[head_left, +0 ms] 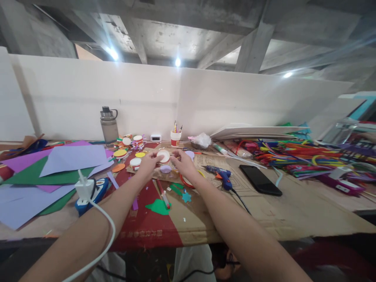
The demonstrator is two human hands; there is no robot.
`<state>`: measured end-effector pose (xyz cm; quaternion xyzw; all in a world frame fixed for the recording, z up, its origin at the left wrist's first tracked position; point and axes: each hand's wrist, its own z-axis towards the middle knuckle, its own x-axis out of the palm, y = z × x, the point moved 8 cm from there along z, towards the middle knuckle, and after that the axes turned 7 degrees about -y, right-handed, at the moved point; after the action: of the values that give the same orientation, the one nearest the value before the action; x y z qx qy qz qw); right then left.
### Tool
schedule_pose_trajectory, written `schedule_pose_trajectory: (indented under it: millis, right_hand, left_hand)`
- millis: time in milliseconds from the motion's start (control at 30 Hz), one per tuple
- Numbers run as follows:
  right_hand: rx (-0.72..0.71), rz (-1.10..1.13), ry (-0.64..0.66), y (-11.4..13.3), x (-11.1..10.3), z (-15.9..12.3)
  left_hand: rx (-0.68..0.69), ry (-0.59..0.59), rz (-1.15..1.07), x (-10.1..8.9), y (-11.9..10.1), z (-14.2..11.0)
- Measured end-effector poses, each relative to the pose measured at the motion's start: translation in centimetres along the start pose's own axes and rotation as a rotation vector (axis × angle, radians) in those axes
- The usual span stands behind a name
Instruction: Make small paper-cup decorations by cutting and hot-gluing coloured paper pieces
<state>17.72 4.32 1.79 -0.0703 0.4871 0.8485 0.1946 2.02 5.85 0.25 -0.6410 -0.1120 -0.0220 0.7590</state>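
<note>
Both my hands meet over the middle of the table around a small round drum-like piece (163, 156) with a white top and a reddish side. My left hand (151, 162) grips its left edge, thumb on the rim. The fingers of my right hand (181, 161) are bent at its right edge; whether they pinch something small there is hard to make out. Similar pieces stand close by: a white-topped one (135, 163) and a yellow-topped one (120, 154). A pale purple disc (165, 169) lies just below my hands.
A blue glue gun (225, 176) and a black phone (260, 179) lie to the right, before heaped pipe cleaners (282, 152). Coloured sheets (73, 160) and a power strip (94, 194) are left. A bottle (109, 125) and pen cup (176, 138) stand behind. A white cable (110, 223) crosses my left forearm.
</note>
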Motion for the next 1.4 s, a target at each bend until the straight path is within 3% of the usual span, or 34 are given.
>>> schedule_pose_trajectory:
  millis: [133, 333, 600, 833, 1000, 1400]
  right_hand:
    - [0.010, -0.012, -0.012, -0.3, 0.0, 0.1]
    - [-0.020, -0.043, -0.014, 0.3, -0.2, 0.0]
    - [-0.057, -0.107, -0.003, 0.3, -0.3, 0.0]
    - [-0.106, -0.182, -0.014, 0.6, -0.5, -0.2]
    - [-0.143, -0.240, 0.019, 0.9, 0.0, -0.5]
    - [-0.128, -0.275, 0.103, 0.9, 1.0, -0.9]
  left_hand:
    - [-0.296, -0.015, -0.245, -0.3, 2.0, 0.3]
    - [-0.370, 0.030, -0.299, -0.1, 2.3, 0.5]
    - [-0.279, 0.003, -0.202, -0.1, 2.1, 0.4]
    - [-0.035, -0.101, 0.039, -1.3, 0.6, 0.7]
    - [0.026, -0.134, 0.088, -2.1, 0.1, 0.8]
    - [0.122, -0.040, 0.195, -1.8, 1.0, 1.9]
